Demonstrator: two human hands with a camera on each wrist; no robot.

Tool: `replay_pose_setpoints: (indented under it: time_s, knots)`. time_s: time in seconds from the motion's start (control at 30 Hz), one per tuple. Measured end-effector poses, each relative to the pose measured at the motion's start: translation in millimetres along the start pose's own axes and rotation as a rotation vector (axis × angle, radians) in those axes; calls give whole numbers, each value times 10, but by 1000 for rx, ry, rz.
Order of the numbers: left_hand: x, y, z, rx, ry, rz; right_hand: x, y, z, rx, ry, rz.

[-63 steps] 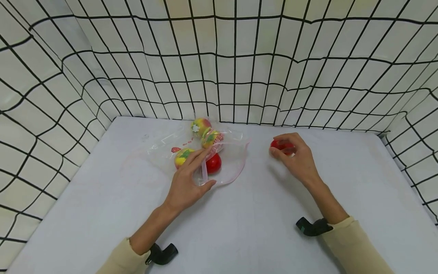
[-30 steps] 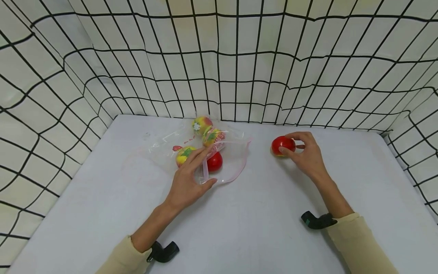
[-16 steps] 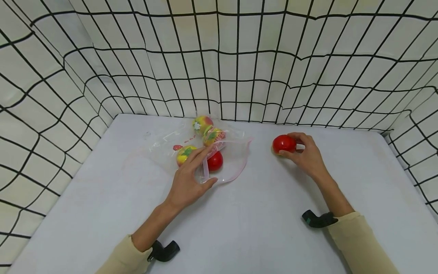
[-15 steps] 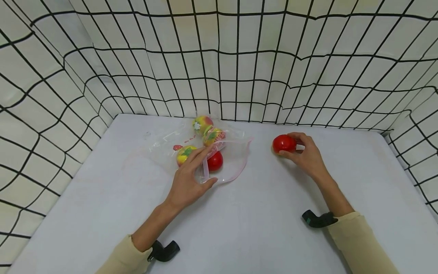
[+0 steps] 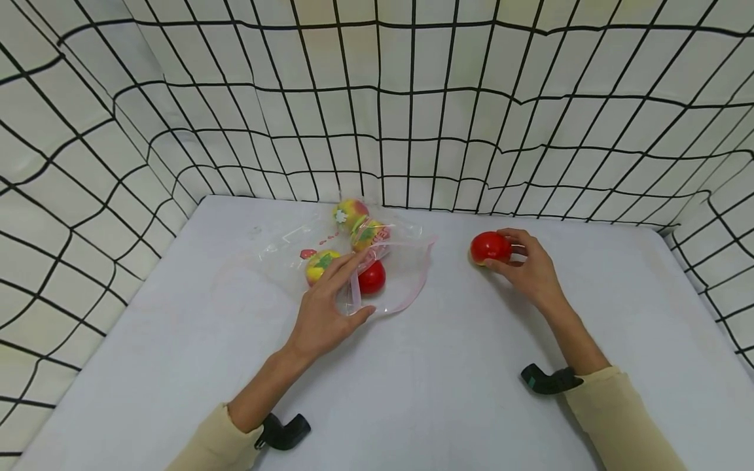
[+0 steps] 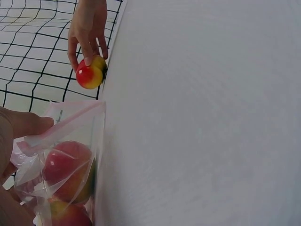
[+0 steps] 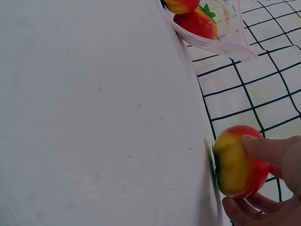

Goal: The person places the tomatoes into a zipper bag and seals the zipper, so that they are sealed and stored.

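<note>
On the right, my right hand (image 5: 530,271) holds a glossy red and yellow toy tomato (image 5: 490,248) between thumb and fingers. The right wrist view shows the thumb (image 7: 265,149) on its side and the other fingers below, with the tomato (image 7: 239,162) close to the table surface. My left hand (image 5: 323,319) holds the mouth of a clear zip bag (image 5: 409,281) with a pink edge, index finger above and thumb spread below. Inside the bag lie several similar tomatoes, one showing its red side (image 5: 372,278). Part of another tomato (image 5: 319,263) is hidden behind the fingers.
A white table (image 5: 412,392) lies under both hands. Black netting (image 5: 406,111) over a pale backing rises along its far edge and both sides. Black curved wrist pieces (image 5: 284,433) stick out from the tan sleeves (image 5: 621,418).
My right hand has shifted slightly right from over the tomato to its right side, so more of the tomato's red surface shows. The left hand and the bag have stayed nearly still.
</note>
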State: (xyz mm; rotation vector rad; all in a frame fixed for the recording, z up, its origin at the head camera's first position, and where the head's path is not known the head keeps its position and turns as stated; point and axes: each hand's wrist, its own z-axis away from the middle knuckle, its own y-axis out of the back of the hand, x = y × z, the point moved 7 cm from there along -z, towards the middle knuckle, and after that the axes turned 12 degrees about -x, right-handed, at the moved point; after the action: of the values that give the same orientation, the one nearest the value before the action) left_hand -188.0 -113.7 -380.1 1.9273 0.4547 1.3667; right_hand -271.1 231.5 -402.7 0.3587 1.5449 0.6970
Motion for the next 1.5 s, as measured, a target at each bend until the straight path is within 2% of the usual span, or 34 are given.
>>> replay_pose_setpoints:
  time_s: [0.3,0.67,1.1,1.5]
  knots:
    - [-2,-2,-1,3,-7,1,-74,-57,33,-29,65,-31]
    - [-2,-9,-7,-11,0,8,-91,-181,92,-81,18,-24]
    - [-4,-10,-6,-13,5,7,-145,-247,147,-97,75,-34]
    - [1,1,-6,-13,-6,-3,-310,-280,235,-98,155,-55]
